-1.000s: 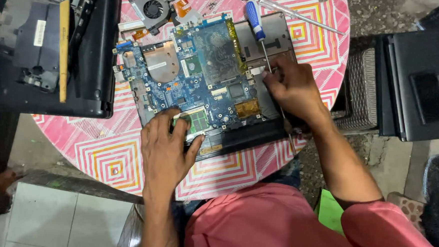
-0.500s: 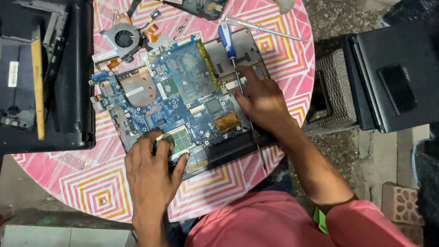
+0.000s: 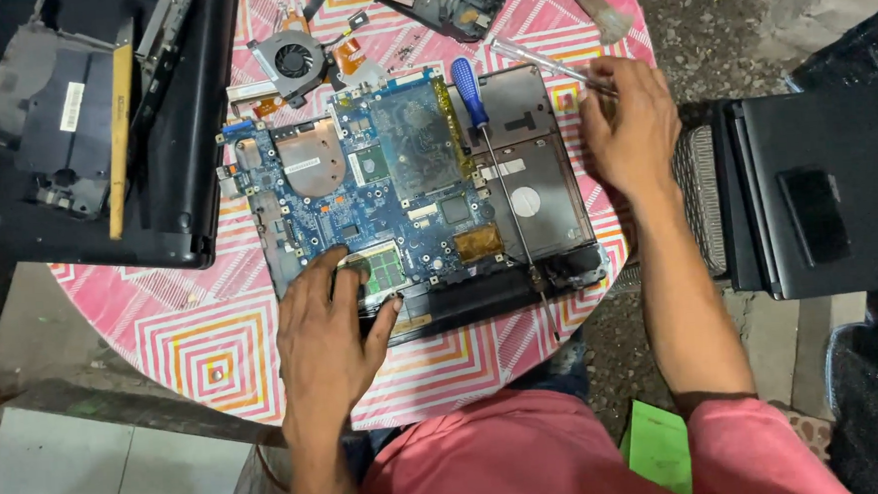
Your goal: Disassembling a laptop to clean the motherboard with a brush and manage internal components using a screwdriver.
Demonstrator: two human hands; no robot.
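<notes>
The opened laptop base lies flat near the front edge of the round counter, its blue circuit board exposed on the left and a grey metal drive bay on the right. The counter carries a pink cloth with nested square patterns in white and orange; bare cloth shows in front of the base and at its left front corner, while the rear half is crowded. The left hand rests palm down on the front left part of the board, fingers spread and lightly curled over a small green memory module; it grips nothing. The right hand hovers at the right rear corner of the base, fingers loosely bent, with its fingertips touching a thin clear-handled tool; whether it is pinched cannot be told. A blue-handled screwdriver lies unattended across the board and drive bay, its long steel shaft pointing toward the front edge. A round black cooling fan with copper fittings sits behind the board. A black plastic laptop shell overhangs the left rim of the counter, bearing a white rectangular label and a yellow strip. A second dark laptop sits well apart on the right, beyond the counter rim.
</notes>
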